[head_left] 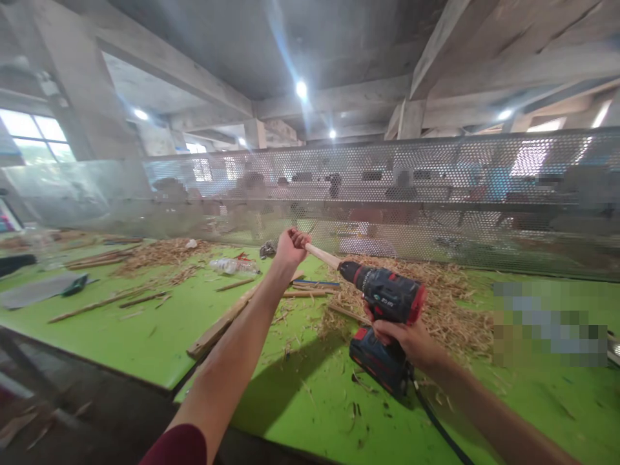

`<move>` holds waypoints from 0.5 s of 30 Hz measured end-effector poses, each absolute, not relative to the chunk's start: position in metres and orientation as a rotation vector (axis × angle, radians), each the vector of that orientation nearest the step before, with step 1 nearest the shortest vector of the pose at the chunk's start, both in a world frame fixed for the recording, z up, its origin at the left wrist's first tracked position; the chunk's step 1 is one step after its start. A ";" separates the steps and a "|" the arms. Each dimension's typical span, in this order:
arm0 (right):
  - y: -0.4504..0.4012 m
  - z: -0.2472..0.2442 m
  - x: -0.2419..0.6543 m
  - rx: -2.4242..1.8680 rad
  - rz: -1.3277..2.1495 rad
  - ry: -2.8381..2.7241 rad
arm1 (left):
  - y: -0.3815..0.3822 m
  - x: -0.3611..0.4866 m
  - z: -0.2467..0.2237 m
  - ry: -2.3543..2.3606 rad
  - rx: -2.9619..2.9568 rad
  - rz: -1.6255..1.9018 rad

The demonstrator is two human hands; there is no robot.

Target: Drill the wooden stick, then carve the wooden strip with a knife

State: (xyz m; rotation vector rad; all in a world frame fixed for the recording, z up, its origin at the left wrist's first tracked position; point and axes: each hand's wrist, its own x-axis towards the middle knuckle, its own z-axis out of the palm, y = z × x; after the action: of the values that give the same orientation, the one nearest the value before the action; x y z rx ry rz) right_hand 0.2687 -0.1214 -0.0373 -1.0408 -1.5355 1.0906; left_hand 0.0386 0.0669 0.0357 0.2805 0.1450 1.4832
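Over the table [300, 374], the stick [322, 255] points toward the left hand [293, 247].

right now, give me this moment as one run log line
left hand: closed on pale stick | right hand: gripping drill | pale stick: at drill's chuck | shavings: on green table

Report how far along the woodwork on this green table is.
Done: heaped shavings suggest plenty already removed. In hand: the right hand holds a power drill, its chuck at a wooden rod gripped by the left hand. Left: loose sticks lie about; whether they need work, I cannot tell.
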 end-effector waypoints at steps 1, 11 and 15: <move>-0.121 -0.038 0.269 -1.035 1.085 -1.547 | 0.067 0.038 0.036 0.148 0.286 1.481; -0.117 -0.043 0.273 -0.998 1.093 -1.582 | 0.065 0.030 0.036 0.139 0.341 1.489; -0.116 -0.044 0.274 -1.013 1.130 -1.563 | 0.065 0.030 0.034 0.154 0.366 1.497</move>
State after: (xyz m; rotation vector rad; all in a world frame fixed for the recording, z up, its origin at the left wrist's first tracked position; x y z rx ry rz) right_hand 0.2743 -0.1156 -0.0443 -1.0135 -1.5632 1.1299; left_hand 0.0304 0.0649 0.0345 0.3662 0.1539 1.4966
